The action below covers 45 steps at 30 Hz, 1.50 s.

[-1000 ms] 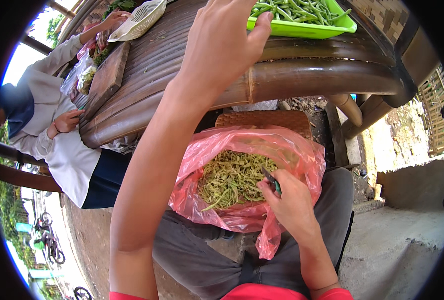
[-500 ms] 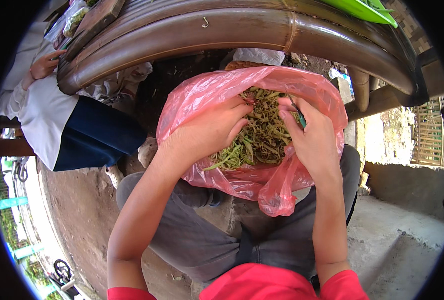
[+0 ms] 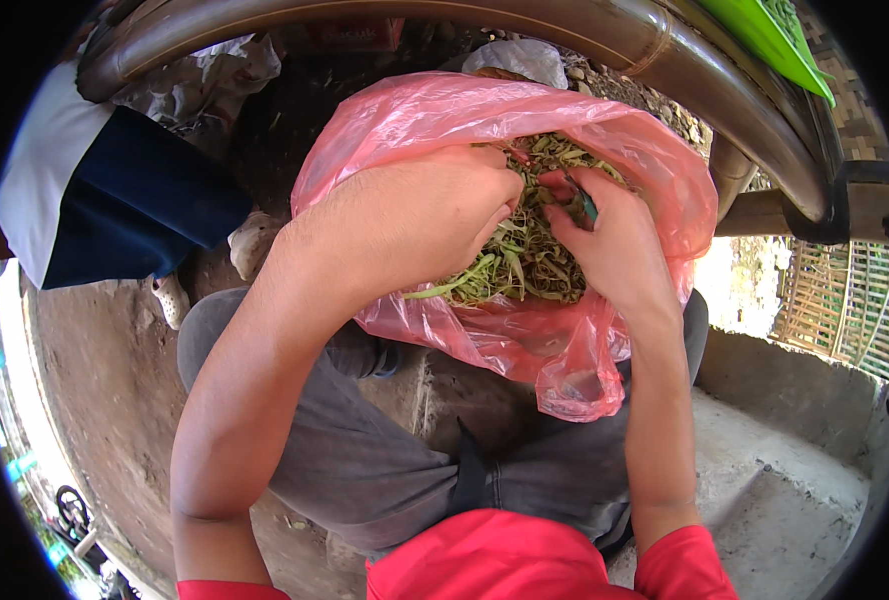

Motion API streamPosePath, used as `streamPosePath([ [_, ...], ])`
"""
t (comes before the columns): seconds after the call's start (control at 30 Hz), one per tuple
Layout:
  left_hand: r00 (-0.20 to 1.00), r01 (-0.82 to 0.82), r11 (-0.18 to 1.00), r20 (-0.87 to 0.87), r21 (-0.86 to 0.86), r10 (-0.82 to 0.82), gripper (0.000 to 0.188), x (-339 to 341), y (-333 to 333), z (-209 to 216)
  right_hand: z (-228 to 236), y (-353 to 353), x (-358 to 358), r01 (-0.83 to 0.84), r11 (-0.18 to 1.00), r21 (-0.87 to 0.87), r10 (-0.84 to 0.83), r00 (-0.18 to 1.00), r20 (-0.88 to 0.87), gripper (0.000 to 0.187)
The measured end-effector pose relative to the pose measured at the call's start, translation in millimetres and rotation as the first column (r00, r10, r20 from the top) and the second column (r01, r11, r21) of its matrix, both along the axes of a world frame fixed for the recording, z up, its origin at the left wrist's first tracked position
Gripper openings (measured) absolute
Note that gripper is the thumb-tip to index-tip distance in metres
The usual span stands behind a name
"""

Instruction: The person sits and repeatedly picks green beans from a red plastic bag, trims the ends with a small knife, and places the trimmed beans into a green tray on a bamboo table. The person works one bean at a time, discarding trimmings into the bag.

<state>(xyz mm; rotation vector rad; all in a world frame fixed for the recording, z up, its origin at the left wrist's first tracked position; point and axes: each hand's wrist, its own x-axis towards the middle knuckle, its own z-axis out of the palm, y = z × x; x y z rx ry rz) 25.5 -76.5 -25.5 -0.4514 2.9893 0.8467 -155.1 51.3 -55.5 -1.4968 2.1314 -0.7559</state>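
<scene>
A pink-red plastic bag (image 3: 395, 112) sits open before me, between and beyond my knees. Inside lies a heap of green and yellow-brown plant scraps (image 3: 540, 265), like stems and thin peelings. My left hand (image 3: 450, 205) reaches over the bag's left side, back of the hand up, fingers curled inward; what they hold is hidden. Across from it, my right hand (image 3: 613, 228) grips a small knife (image 3: 590, 208) with a green handle, mostly covered by the fingers. The fingertips of both hands are close together above the scraps.
A brown bamboo bench (image 3: 525, 25) runs along the far side, with a bright green tray (image 3: 770, 45) at its right. Someone in dark blue and white clothing (image 3: 140, 195) sits at left. A low concrete ledge (image 3: 765, 440) is at right.
My view has tilted lower and shifted, so the bench stands higher in the picture. My left hand's fingers are curled tighter, and both hands are nearer each other. The knife stays in my right hand.
</scene>
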Motion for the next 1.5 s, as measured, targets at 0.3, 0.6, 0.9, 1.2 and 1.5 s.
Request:
streamPosePath([
  [0.3, 0.987, 0.051, 0.998, -0.149, -0.021, -0.054, 0.038, -5, 19, -20, 6, 23, -24, 0.222, 0.964, -0.147, -0.236, 0.967, -0.092, 0.027],
  [0.6, 0.985, 0.014, 0.989, -0.168, -0.146, -0.039, 0.032, -2, 12, -23, 26, 50, -70, 0.104, 0.971, 0.215, -0.079, 0.989, -0.124, 0.034],
  [0.9, 0.967, 0.103, 0.994, -0.237, 0.039, -0.091, 0.050, -34, 23, -35, 45, 62, -85, 0.116, 0.955, 0.272, 0.006, 0.911, -0.412, 0.049],
  [1.2, 0.932, 0.231, 0.963, 0.252, 0.137, -0.259, 0.029, -37, 29, -7, 57, 80, -94, 0.180, 0.836, 0.518, 0.138, 0.845, -0.516, 0.063],
  [1.5, 0.926, 0.374, 0.926, -0.038, -0.049, -0.376, 0.030, -105, 35, -23, 52, 89, -102, 0.082, 0.893, 0.443, 0.166, 0.854, -0.493, 0.082],
])
